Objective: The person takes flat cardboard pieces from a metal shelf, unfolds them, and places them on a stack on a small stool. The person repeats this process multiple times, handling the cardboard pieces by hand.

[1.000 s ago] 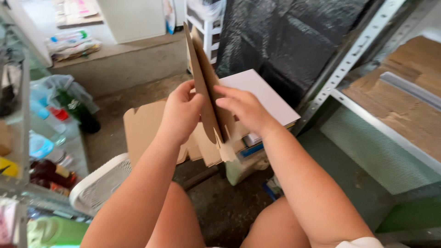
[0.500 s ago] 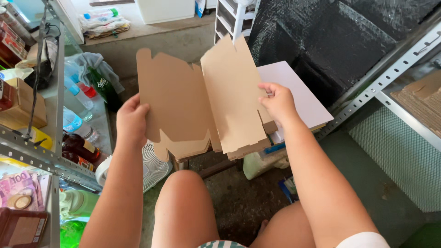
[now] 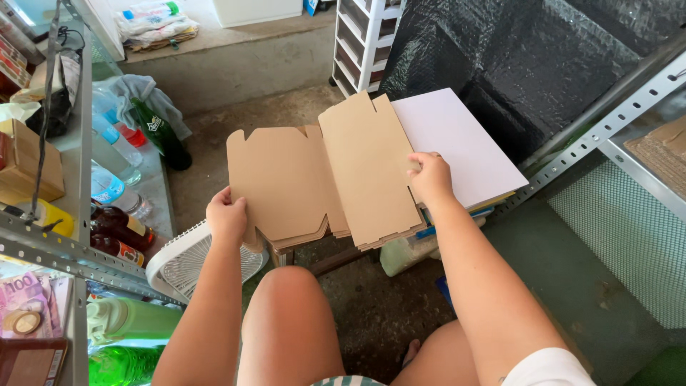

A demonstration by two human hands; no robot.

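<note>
I hold a flat brown cardboard box blank (image 3: 321,175) spread open in front of me, above my knees. My left hand (image 3: 227,216) grips its lower left edge. My right hand (image 3: 430,177) pinches the right edge of the raised right panel. Under the held blank lies a stack of more flat brown blanks (image 3: 307,239). A white flat board (image 3: 457,143) lies just right of the blank, behind my right hand.
A metal shelf (image 3: 64,243) at left carries bottles, a small carton and jars. A white fan (image 3: 189,261) stands by my left knee. A white drawer unit (image 3: 361,39) is at the back, black bubble wrap (image 3: 514,64) beside it, a metal rack (image 3: 614,121) at right.
The cardboard blank went from folded and upright between both hands to unfolded and flat. My hands moved apart to its left and right edges.
</note>
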